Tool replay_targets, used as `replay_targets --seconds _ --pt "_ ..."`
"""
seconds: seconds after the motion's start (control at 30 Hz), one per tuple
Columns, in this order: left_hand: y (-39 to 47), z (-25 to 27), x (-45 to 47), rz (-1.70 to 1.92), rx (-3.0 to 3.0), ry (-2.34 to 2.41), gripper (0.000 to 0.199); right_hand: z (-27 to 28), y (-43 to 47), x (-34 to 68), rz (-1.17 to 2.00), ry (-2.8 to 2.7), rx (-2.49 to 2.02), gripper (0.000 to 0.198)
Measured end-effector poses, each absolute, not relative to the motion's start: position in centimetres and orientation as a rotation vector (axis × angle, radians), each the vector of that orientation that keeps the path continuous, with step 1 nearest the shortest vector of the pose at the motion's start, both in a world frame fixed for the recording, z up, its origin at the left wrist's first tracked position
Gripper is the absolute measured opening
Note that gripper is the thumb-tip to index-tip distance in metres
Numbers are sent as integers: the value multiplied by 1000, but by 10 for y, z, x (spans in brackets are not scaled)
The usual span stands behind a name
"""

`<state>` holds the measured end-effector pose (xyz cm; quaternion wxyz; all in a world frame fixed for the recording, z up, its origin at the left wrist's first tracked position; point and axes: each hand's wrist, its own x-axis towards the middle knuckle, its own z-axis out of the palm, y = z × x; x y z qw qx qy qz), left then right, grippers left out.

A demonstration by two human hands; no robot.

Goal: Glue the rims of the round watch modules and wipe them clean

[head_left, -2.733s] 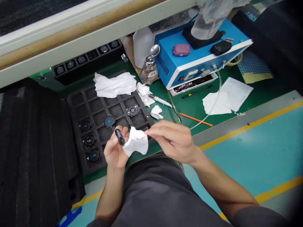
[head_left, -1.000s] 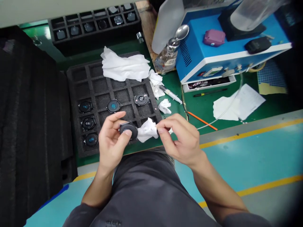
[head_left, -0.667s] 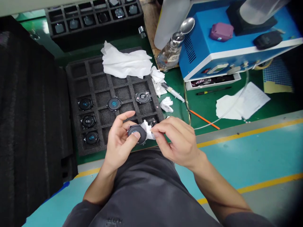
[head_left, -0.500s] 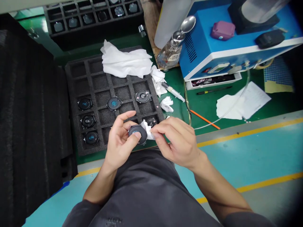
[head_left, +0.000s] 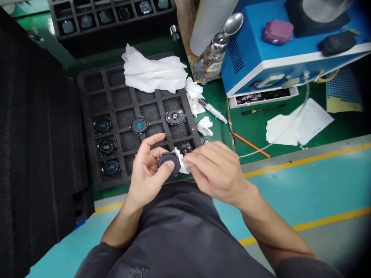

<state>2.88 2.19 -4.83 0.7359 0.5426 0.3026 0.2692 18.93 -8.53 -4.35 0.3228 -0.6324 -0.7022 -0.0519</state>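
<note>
My left hand [head_left: 149,173] grips a round black watch case [head_left: 167,160], its thumb lying across the dark face. Pinched in the fingers of my right hand [head_left: 218,172] is a small white wipe [head_left: 183,165], which touches the right edge of the watch case. Both hands are over the near edge of a black foam tray [head_left: 123,143]. Several more watch cases sit in its cells, among them a lit one [head_left: 139,125] in the middle and one lying back up [head_left: 175,116] on the right. Another watch case [head_left: 184,150] is partly hidden behind the wipe.
A white cloth [head_left: 155,73] covers the tray's far cells. Crumpled wipes [head_left: 205,126], a syringe [head_left: 213,111] and an orange stick [head_left: 251,145] lie to the right. Beyond stand a glass bottle [head_left: 209,63] and a blue machine [head_left: 249,50]. Black foam [head_left: 37,146] is stacked at the left.
The lit mark on the held watch case's face no longer shows; the face is dark now. Both hands keep their hold with barely any shift. The view has tilted slightly.
</note>
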Motion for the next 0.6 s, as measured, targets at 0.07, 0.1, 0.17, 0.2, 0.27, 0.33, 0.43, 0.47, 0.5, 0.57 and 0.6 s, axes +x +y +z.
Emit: replay_targets --seconds 0.07,0.1,0.17,0.2,0.27,0.33,0.43,0.47,0.5,0.57,0.6 --pt "21 -50 30 601 1168 670 54 -42 -85 192 -136 -1893 -1646 12" --pt "20 -50 30 606 1161 677 54 -42 -85 192 -139 -1908 -1647 12" --pt "20 -50 31 609 1162 689 53 -43 -84 192 -155 -1899 -1666 11" --pt "20 -50 31 604 1167 692 52 -43 -84 191 -167 -1880 -1680 11" --pt "20 -49 31 583 1183 686 52 -45 -85 188 -187 -1835 -1700 9" --pt "22 -47 30 564 1196 672 54 -46 -84 186 -194 -1803 -1705 8" --pt "22 -48 28 582 1189 677 57 -45 -83 185 -196 -1818 -1689 9" --pt "22 -49 28 596 1181 684 57 -45 -83 186 -194 -1847 -1678 11" --pt "21 -50 28 610 1173 690 57 -44 -82 187 -194 -1881 -1665 13" --pt "19 -52 29 631 1154 697 57 -43 -81 191 -194 -1933 -1643 16" --pt "18 -53 29 635 1147 697 58 -44 -82 192 -197 -1942 -1638 17"
